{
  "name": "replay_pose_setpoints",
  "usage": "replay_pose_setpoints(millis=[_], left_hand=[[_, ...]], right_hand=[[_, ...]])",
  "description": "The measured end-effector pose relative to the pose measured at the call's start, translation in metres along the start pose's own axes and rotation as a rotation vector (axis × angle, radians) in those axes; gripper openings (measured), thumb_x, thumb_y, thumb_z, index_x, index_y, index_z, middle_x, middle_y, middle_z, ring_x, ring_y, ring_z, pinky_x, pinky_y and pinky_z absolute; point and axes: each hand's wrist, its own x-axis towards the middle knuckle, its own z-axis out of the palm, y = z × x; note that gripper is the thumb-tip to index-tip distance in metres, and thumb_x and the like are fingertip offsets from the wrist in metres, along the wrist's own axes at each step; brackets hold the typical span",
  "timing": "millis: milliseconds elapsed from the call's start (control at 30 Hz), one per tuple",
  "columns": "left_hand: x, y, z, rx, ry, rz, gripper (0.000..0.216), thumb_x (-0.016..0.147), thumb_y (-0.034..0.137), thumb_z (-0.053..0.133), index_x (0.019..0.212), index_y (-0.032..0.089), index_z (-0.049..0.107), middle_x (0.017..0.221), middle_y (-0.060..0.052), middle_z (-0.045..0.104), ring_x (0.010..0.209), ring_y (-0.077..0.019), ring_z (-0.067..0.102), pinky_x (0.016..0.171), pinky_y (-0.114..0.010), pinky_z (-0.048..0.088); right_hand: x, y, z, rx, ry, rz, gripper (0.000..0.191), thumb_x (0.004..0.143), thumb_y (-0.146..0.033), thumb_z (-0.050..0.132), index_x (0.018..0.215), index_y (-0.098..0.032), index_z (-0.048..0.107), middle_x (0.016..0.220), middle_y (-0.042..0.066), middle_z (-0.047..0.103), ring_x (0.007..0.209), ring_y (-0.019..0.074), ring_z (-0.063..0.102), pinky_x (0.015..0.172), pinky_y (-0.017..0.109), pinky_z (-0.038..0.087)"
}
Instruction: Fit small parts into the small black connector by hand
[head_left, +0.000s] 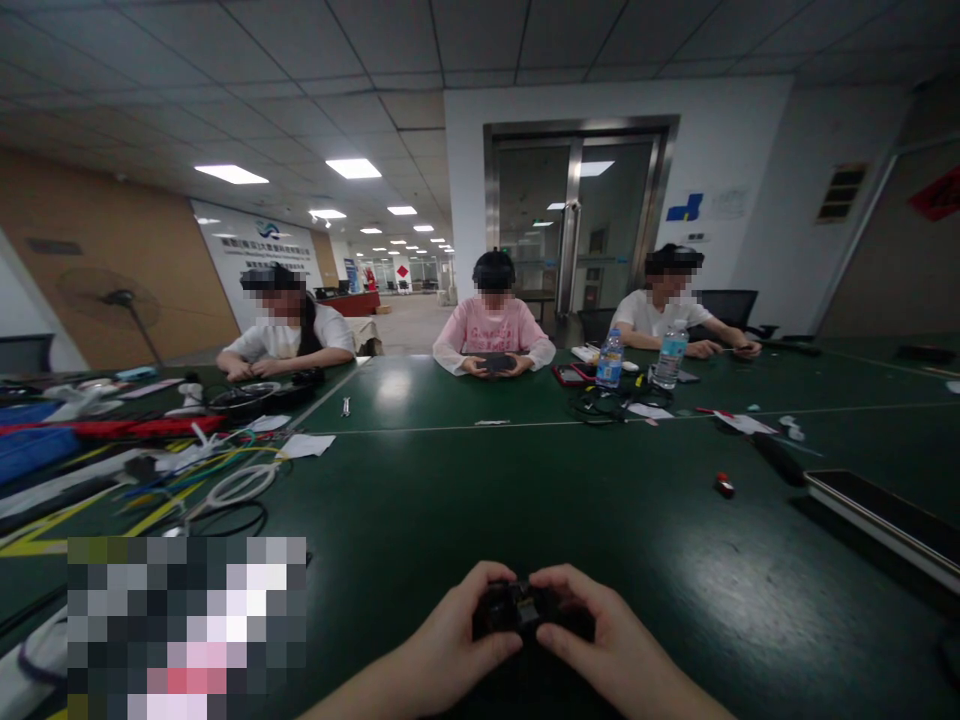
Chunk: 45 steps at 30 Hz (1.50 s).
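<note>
Both my hands grip one small black device just above the near part of the green table [420,490]. My left hand [469,630] wraps the left end of the black device [527,607], its thumb along the near side and fingers over the far side. The right end sits in my right hand [589,630], held the same way. A lighter, greyish part shows in the middle of the device between my thumbs. Fingers cover much of it, and it is too dark to tell its exact kind.
Cables [244,485], papers and blue trays [37,450] crowd the left side. Water bottles [670,355] stand back right. A small red-and-black item [724,485] lies right of centre, near a flat dark slab [892,515]. Three people sit opposite; the middle person [495,330] holds a dark object.
</note>
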Motion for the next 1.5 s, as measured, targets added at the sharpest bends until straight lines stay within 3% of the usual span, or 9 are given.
replay_pose_setpoints(millis=[400, 700, 1200, 1500], left_hand=[[-0.0011, -0.0015, -0.0007, 0.039, -0.005, 0.041, 0.042, 0.077, 0.012, 0.058, 0.115, 0.020, 0.043, 0.109, -0.005, 0.056, 0.100, -0.0212, 0.054, 0.088, -0.035, 0.042], [0.0001, -0.0028, 0.0001, 0.005, -0.002, 0.055, 0.041, 0.076, 0.011, 0.058, 0.113, 0.018, 0.044, 0.108, -0.005, 0.057, 0.100, -0.0210, 0.055, 0.086, -0.034, 0.043], [0.0005, -0.0042, 0.0018, -0.124, 0.005, 0.041, 0.040, 0.075, 0.009, 0.059, 0.111, 0.018, 0.043, 0.105, -0.006, 0.057, 0.099, -0.0215, 0.056, 0.084, -0.035, 0.042], [0.0002, -0.0031, 0.0000, -0.142, -0.006, 0.054, 0.040, 0.074, 0.011, 0.060, 0.109, 0.019, 0.043, 0.105, -0.005, 0.057, 0.098, -0.0221, 0.055, 0.083, -0.035, 0.041]], right_hand=[[0.0028, 0.0031, 0.0024, 0.077, -0.006, -0.001, 0.031, 0.074, -0.016, 0.060, 0.104, -0.023, 0.062, 0.097, 0.002, 0.068, 0.090, 0.0201, 0.062, 0.082, 0.032, 0.048], [0.0019, 0.0055, 0.0068, -0.021, 0.034, -0.050, 0.023, 0.075, -0.020, 0.062, 0.096, -0.026, 0.070, 0.119, 0.006, 0.061, 0.111, 0.0245, 0.056, 0.100, 0.041, 0.040], [0.0020, 0.0013, 0.0074, -0.004, 0.032, -0.086, 0.023, 0.075, -0.015, 0.061, 0.094, -0.026, 0.069, 0.111, 0.004, 0.062, 0.105, 0.0213, 0.059, 0.093, 0.033, 0.044], [0.0021, 0.0020, 0.0043, 0.056, 0.028, -0.075, 0.034, 0.072, -0.014, 0.062, 0.104, -0.024, 0.065, 0.111, 0.005, 0.064, 0.106, 0.0233, 0.058, 0.094, 0.037, 0.044]])
